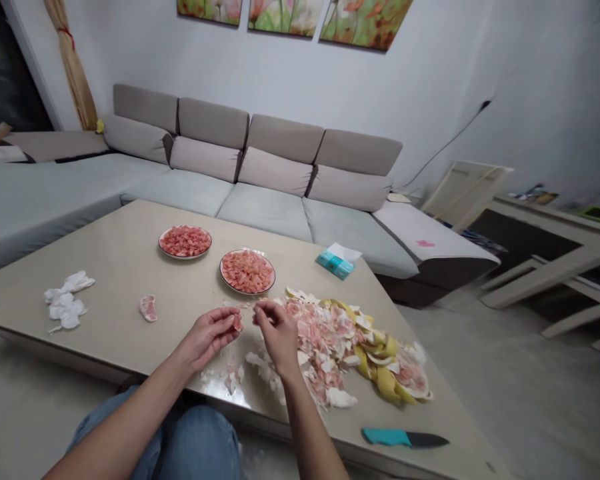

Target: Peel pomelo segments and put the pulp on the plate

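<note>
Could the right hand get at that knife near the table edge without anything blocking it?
Probably yes. The knife lies alone on bare table, right of the right hand; the peel pile sits beyond it, not between. The hand is pinching fruit, though.

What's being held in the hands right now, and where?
The left hand pinches a small pink fruit piece at its fingertips; the right hand grips a thin bit by its tip.

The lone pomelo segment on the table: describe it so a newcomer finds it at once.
On the beige coffee table, look left of the two plates of pink flesh. The lone pomelo segment lies between the crumpled tissues and the left hand, whole and alone on bare tabletop.
</note>
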Demonstrator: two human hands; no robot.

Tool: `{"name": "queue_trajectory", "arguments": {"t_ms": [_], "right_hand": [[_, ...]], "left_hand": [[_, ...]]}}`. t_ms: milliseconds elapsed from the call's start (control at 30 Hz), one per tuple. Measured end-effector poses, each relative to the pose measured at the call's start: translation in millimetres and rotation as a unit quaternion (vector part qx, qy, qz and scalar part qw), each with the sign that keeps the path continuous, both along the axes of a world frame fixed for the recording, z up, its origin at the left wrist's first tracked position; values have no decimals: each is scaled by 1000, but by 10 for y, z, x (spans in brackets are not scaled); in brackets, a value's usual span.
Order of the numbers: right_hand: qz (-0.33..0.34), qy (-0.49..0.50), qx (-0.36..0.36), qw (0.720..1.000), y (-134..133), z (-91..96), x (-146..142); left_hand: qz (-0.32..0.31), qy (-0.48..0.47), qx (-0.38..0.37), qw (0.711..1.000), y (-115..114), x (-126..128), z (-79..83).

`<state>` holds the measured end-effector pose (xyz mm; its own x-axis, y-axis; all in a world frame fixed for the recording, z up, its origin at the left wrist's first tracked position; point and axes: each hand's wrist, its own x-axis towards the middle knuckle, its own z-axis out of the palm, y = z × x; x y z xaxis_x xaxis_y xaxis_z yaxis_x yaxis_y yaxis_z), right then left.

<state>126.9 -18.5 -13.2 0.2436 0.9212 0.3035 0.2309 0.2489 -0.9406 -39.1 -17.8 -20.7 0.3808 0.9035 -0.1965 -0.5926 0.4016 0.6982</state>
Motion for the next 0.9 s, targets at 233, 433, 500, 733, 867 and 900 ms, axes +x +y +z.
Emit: {"name": "queue_trajectory", "arguments": {"t_ms": [233,433,500,733,867,900], "right_hand": [[15,-15,18,1000,686,177,74],[79,15,-64,995,45,-7,-72],[94,39,-82,991,-117,-69,-150],[127,150,-105,975,-238,-190,-242],[121,190,-121,967,-256,-244,-190],[117,197,-125,965,-256,-265,-180]], "left_hand": [[32,7,-7,999,40,-5,-11],[54,21,13,998,33,-5,-22],[60,33,22,997,23,4,-29],[67,62,64,994,-27,33,-5],[67,71,72,993,-39,67,-1],[69,71,71,993,-40,78,-2]]}}
